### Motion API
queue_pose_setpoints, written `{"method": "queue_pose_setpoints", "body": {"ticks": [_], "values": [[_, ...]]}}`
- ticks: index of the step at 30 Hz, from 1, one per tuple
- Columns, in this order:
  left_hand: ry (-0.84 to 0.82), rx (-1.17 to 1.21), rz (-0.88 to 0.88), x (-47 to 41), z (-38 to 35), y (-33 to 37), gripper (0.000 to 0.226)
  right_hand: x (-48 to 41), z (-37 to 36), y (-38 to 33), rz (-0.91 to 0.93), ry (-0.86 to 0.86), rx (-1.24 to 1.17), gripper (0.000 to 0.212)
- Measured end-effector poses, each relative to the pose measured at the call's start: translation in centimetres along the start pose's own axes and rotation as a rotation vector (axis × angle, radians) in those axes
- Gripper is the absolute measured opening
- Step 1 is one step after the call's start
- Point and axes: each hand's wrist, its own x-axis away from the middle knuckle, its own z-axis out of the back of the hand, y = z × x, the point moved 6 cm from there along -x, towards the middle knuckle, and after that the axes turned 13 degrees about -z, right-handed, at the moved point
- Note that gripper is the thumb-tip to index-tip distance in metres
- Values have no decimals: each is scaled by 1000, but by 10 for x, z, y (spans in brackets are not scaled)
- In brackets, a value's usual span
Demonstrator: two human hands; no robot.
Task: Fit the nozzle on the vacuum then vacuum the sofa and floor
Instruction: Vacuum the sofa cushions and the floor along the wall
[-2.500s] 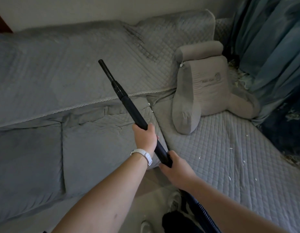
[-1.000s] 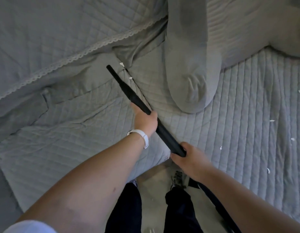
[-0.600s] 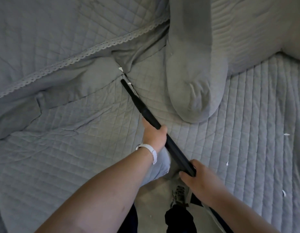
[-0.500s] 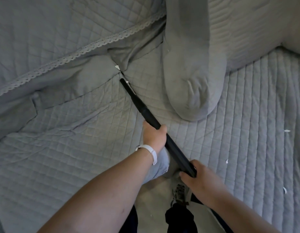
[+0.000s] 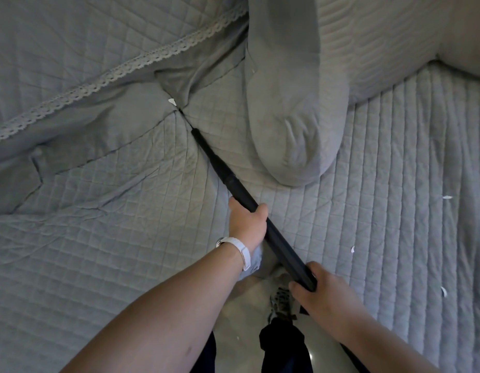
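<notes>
slim black nozzle (image 5: 210, 154), tip-down

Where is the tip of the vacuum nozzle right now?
In the head view, the nozzle tip sits left of centre, in the seam between two sofa cushions, just below a white scrap and left of the grey backrest pillow's arm.

left arm: I see my forearm reaching forward from the lower left, white band at the wrist; left hand (image 5: 248, 223) closed in a grip round the black tube (image 5: 263, 214), thumb on top | right arm: coming in from the lower right; right hand (image 5: 323, 290) clasped round the tube's near end, knuckles up
</notes>
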Motion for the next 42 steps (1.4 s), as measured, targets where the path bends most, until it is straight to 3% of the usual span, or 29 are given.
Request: {"method": "queue_pose_setpoints", "body": {"ticks": [18,23,42], "values": [[50,35,-96,-47,41,23,27,-15,-9,-63,84,12,13,18],[62,51,-101,-62,48,27,45,-20,-11,-79,92,39,14,15],[128,87,-119,-72,73,32,38,-20,-15,-101,139,32,56,13]]}}
